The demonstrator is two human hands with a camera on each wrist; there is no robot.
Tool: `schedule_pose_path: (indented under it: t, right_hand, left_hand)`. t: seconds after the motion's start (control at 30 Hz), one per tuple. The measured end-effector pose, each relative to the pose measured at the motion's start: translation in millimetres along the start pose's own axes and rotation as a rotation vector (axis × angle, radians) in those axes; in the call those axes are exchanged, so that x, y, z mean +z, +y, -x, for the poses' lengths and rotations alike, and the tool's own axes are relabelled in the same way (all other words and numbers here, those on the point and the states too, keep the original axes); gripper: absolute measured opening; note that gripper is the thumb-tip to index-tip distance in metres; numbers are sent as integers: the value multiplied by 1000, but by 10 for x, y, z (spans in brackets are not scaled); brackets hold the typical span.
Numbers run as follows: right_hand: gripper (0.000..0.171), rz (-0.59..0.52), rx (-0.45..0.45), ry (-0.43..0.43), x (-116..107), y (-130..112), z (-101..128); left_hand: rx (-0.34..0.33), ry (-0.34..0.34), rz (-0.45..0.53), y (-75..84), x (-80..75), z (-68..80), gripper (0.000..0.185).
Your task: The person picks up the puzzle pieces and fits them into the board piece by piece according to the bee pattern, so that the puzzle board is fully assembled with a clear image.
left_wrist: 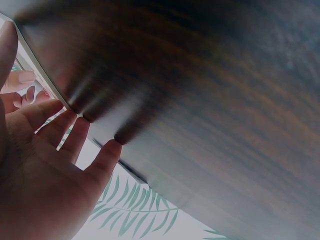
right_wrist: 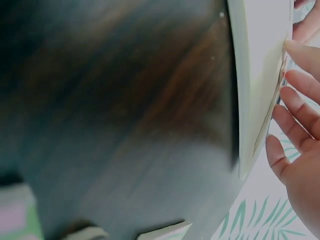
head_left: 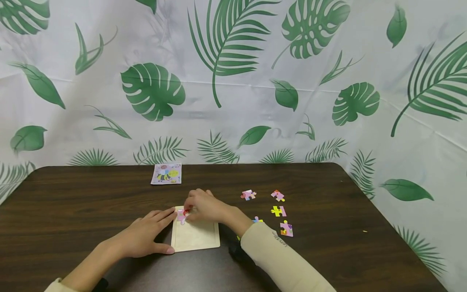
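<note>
A pale wooden puzzle board point(head_left: 197, 237) with a raised rim lies on the table. In its upper left corner sits a pink jigsaw piece point(head_left: 181, 216). My right hand point(head_left: 206, 206) reaches over the top of the board, its bent fingers and thumb pinching at a piece with red on it, beside the pink one; the fingers partly hide it. Against the board's left edge rests my left hand point(head_left: 146, 233), fingers extended to the upper corner and thumb at the lower corner. In the left wrist view the left fingers point(left_wrist: 75, 137) are straight and spread along the edge.
Several loose jigsaw pieces lie to the right, among them a yellow and pink piece point(head_left: 278, 211) and a pink piece point(head_left: 286, 228); the right forearm partly covers others. A bee picture card point(head_left: 167, 174) lies at the table's back edge, before a leaf-patterned cloth point(head_left: 233, 121).
</note>
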State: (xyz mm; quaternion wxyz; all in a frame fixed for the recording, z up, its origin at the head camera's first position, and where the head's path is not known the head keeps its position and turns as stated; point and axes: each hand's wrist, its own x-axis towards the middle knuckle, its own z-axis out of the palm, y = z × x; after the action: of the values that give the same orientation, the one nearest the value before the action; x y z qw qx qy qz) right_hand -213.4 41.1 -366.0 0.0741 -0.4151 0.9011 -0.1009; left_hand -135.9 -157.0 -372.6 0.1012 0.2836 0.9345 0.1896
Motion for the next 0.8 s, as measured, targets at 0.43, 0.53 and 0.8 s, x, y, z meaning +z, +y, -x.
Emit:
schedule_pose_path:
  t: [0.43, 0.53, 0.8]
  right_hand:
    - [20, -29, -17, 4, 16, 38, 37]
    - [18, -27, -26, 15, 26, 38, 41]
    - [17, -25, -31, 24, 40, 40, 43]
  left_hand:
    - [5, 6, -3, -4, -1, 0, 90]
    - [6, 7, -4, -6, 2, -1, 90]
    - [11, 6, 5, -16, 22, -4, 90]
